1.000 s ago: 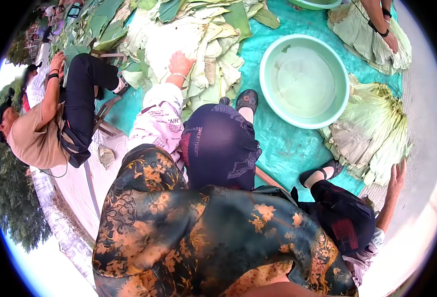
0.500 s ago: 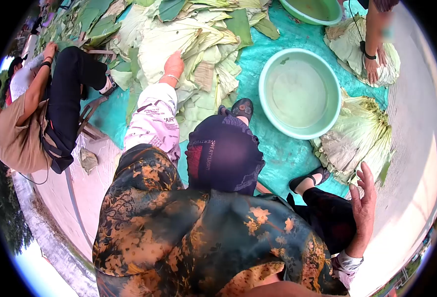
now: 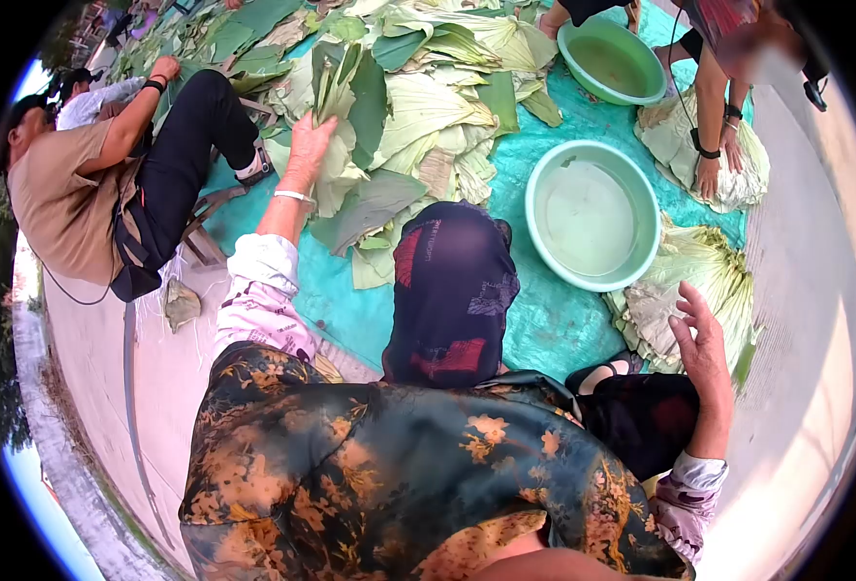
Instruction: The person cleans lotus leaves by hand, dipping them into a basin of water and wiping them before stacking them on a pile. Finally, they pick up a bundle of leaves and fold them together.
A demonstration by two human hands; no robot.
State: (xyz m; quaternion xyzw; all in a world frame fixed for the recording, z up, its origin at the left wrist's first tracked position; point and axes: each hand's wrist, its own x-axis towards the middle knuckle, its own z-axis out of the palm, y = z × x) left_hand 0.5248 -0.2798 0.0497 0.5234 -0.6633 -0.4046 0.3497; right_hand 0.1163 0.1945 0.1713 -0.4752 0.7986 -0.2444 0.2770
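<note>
My left hand [image 3: 309, 150] is closed on folded lotus leaves [image 3: 335, 97] and holds them raised above the leaf pile at the upper left of the head view. The leaves are large, limp and pale green, with a darker one against them. A grey-green leaf [image 3: 374, 215] lies spread below, on the near edge of the pile. My right hand [image 3: 703, 347] hovers at the lower right with its fingers apart and nothing in them. Nearest to it is a fanned stack of pale lotus leaves [image 3: 684, 290] on the turquoise sheet.
A pale green basin [image 3: 592, 273] with shallow clear liquid stands on the turquoise sheet [image 3: 491, 300]. Farther back sits a greener basin [image 3: 614, 87]. A co-worker's hands [image 3: 718, 167] press on another leaf stack at the right. One person [image 3: 74, 194] sits at the left.
My left hand has closed around lotus leaves and lifted them off the pile, drawing slightly left and nearer. My right hand has shifted slightly, still open.
</note>
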